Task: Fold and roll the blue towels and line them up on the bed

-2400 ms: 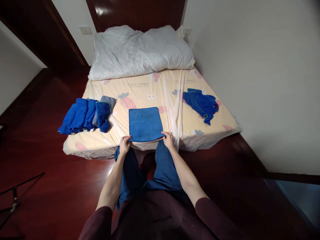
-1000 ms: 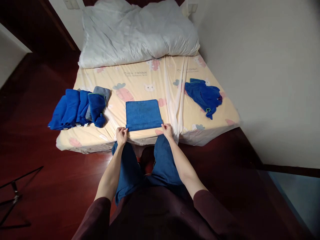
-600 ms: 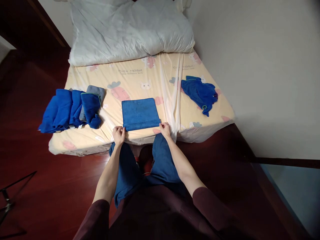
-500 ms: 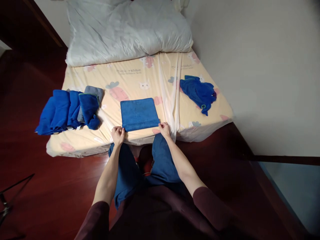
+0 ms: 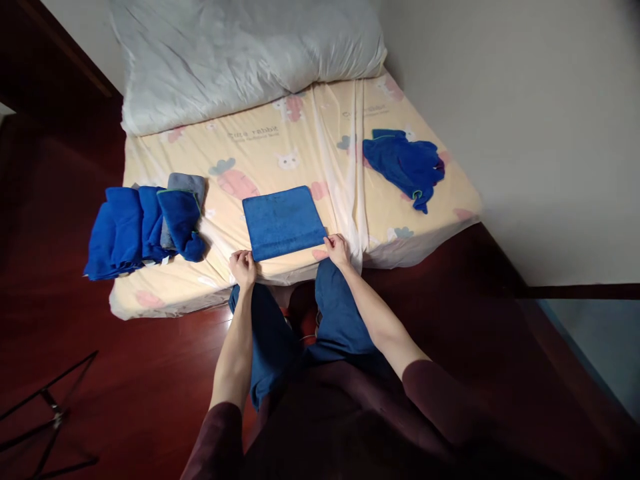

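On the bed (image 5: 320, 143) near its six o'clock edge, the flat blue cloth (image 5: 283, 219) seems mid-fold, left hand (image 5: 243, 268) pinching its seven o'clock corner, right hand (image 5: 337, 249) its four, calling for even lifting.

- One bed (image 5: 175, 160)
- One flat cloth (image 5: 284, 223), front edge
- One blue heap (image 5: 403, 163), near right edge
- One cloth row (image 5: 125, 227), left edge, count unclear
- One quilt (image 5: 245, 53), far edge

A pale quilt (image 5: 250, 60) lies rumpled across the far end of the bed (image 5: 205, 150) — plain wall (image 5: 500, 133) to the right, black stand (image 5: 57, 418) on the red floor (image 5: 155, 373), near left.
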### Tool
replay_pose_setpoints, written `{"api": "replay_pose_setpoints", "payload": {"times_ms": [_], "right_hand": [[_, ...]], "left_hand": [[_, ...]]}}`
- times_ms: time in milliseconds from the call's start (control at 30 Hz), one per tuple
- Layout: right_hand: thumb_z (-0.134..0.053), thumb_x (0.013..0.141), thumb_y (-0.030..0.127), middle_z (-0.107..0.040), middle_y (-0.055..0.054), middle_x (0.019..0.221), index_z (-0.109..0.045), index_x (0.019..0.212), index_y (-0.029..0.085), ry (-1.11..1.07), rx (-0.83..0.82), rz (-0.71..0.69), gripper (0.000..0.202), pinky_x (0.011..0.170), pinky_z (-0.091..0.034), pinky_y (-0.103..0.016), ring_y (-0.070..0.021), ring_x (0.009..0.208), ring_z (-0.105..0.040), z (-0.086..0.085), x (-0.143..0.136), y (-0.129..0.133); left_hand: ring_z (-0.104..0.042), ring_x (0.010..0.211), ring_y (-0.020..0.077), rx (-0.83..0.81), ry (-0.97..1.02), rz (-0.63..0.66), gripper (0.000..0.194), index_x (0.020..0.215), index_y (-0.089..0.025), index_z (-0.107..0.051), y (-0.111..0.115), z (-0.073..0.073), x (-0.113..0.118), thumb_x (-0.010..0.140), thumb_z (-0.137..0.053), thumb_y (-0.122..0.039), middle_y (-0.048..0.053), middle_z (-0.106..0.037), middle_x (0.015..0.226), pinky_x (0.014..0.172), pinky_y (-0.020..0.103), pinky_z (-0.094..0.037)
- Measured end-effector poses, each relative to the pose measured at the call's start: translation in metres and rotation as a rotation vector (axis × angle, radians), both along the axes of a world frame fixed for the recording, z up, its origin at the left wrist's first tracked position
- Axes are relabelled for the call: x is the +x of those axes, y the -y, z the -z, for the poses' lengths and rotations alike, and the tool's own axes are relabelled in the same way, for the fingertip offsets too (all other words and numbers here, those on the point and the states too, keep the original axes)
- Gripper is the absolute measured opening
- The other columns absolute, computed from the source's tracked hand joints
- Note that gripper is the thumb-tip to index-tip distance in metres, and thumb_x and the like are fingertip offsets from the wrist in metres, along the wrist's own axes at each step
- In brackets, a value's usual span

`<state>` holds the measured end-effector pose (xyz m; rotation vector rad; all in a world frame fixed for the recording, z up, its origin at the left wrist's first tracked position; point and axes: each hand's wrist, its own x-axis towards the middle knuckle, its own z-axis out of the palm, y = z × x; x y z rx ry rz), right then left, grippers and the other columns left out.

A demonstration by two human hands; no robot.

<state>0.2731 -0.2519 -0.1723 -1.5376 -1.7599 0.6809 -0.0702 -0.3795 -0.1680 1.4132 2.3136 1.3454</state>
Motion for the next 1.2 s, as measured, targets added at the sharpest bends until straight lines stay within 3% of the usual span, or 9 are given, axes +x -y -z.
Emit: {"api": "replay_pose_setpoints", "payload": {"times_ms": [100,200,300,367,433,533,700,800,1200], "right_hand": [[-0.058,0.103,0.040,-0.073,-0.008,0.092,-0.066,0.110,0.019,0.003,-0.019,0.036,0.023,0.088,-0.056,-0.034,-0.0221,0.086,-0.069,-0.004,-0.001,0.004],[-0.051,0.107,0.038,-0.076,-0.012,0.104,-0.065,0.121,0.017,0.062,0.036,0.072,0.029,0.095,-0.057,-0.038,-0.0251,0.097,-0.071,-0.011,-0.003,0.013],[-0.047,0.109,0.034,-0.076,-0.016,0.119,-0.071,0.119,0.017,0.160,0.159,0.026,0.031,0.109,-0.052,-0.045,-0.0285,0.116,-0.068,-0.021,-0.005,0.025],[-0.045,0.109,0.028,-0.074,-0.015,0.133,-0.073,0.127,0.018,0.205,0.215,-0.071,0.035,0.117,-0.047,-0.048,-0.0288,0.128,-0.066,-0.026,-0.007,0.030],[-0.044,0.107,0.020,-0.070,-0.012,0.147,-0.071,0.138,0.019,0.229,0.240,-0.192,0.041,0.123,-0.044,-0.049,-0.0272,0.139,-0.062,-0.028,-0.009,0.032],[-0.044,0.099,0.008,-0.060,-0.007,0.160,-0.067,0.147,0.018,0.252,0.228,-0.311,0.054,0.130,-0.041,-0.048,-0.0241,0.153,-0.052,-0.027,-0.012,0.028],[-0.044,0.094,0.002,-0.057,-0.009,0.162,-0.063,0.152,0.012,0.287,0.122,-0.311,0.061,0.135,-0.037,-0.047,-0.0237,0.159,-0.046,-0.020,-0.014,0.016],[-0.048,0.093,0.003,-0.053,-0.007,0.165,-0.059,0.156,0.015,0.291,0.103,-0.320,0.065,0.135,-0.037,-0.047,-0.0234,0.159,-0.045,-0.019,-0.013,0.011],[-0.054,0.090,0.003,-0.064,-0.007,0.155,-0.068,0.147,0.018,0.333,0.125,-0.214,0.061,0.128,-0.044,-0.047,-0.0235,0.147,-0.058,-0.029,-0.016,0.009]], "left_hand": [[-0.062,0.116,0.0287,0.025,0.041,-0.035,0.034,0.123,-0.015,-0.066,0.003,-0.004,0.001,0.107,-0.046,-0.038,0.018,-0.063,0.123,0.108,0.045,-0.050],[-0.056,0.136,0.0325,0.046,0.000,0.009,0.045,0.143,-0.013,-0.056,0.015,-0.012,0.005,0.109,-0.041,-0.037,0.024,-0.058,0.141,0.119,0.051,-0.043],[-0.043,0.155,0.0338,-0.023,-0.182,0.252,0.052,0.154,-0.014,-0.053,0.029,-0.021,0.013,0.107,-0.042,-0.034,0.023,-0.050,0.160,0.130,0.053,-0.031],[-0.036,0.161,0.0318,-0.109,-0.291,0.444,0.056,0.159,-0.015,-0.051,0.036,-0.027,0.020,0.106,-0.042,-0.031,0.018,-0.046,0.167,0.134,0.053,-0.025],[-0.032,0.164,0.0299,-0.171,-0.345,0.533,0.059,0.162,-0.015,-0.049,0.037,-0.030,0.024,0.105,-0.041,-0.030,0.016,-0.043,0.170,0.136,0.053,-0.022],[-0.027,0.165,0.0280,-0.204,-0.356,0.502,0.062,0.165,-0.013,-0.045,0.032,-0.030,0.025,0.106,-0.038,-0.031,0.015,-0.039,0.173,0.137,0.053,-0.021],[-0.034,0.163,0.0275,-0.264,-0.302,0.414,0.061,0.163,-0.015,-0.048,0.017,-0.021,0.019,0.107,-0.039,-0.036,0.015,-0.044,0.169,0.135,0.052,-0.026],[-0.036,0.162,0.0296,-0.268,-0.297,0.386,0.064,0.163,-0.014,-0.049,0.011,-0.019,0.018,0.105,-0.044,-0.040,0.016,-0.044,0.169,0.134,0.052,-0.026],[-0.048,0.154,0.0308,-0.305,-0.274,0.245,0.064,0.154,-0.016,-0.062,-0.004,-0.029,0.033,0.091,-0.052,-0.018,0.013,-0.056,0.160,0.124,0.051,-0.038]]}}
